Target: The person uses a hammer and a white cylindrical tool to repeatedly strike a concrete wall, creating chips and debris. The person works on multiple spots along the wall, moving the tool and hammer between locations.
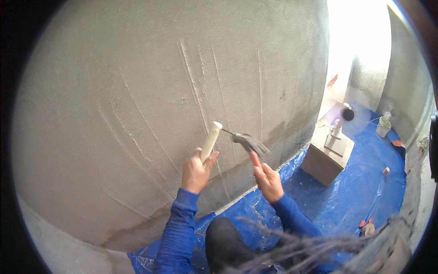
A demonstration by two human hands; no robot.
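Observation:
My left hand (196, 173) is closed around a pale cream cylindrical handle (211, 142), which tilts up and to the right in front of the wall. A thin dark rod runs from near its upper end to the tool in the other hand. With my right hand (268, 180), fingers closed, I grip the orange handle of a hammer-like tool (251, 145). Its dark grey metal head is narrow on the left and spreads into a tapered form on the right. Whether the rod joins or only touches the head, I cannot tell.
The rough grey wall (137, 86) bears long pale streaks. Blue sheeting (365, 160) covers the floor. A box-like block (327, 157) carries a white fitting (336, 129); a white bucket (383, 126) stands beyond. Blurred grey strands (315, 249) cross the lower right.

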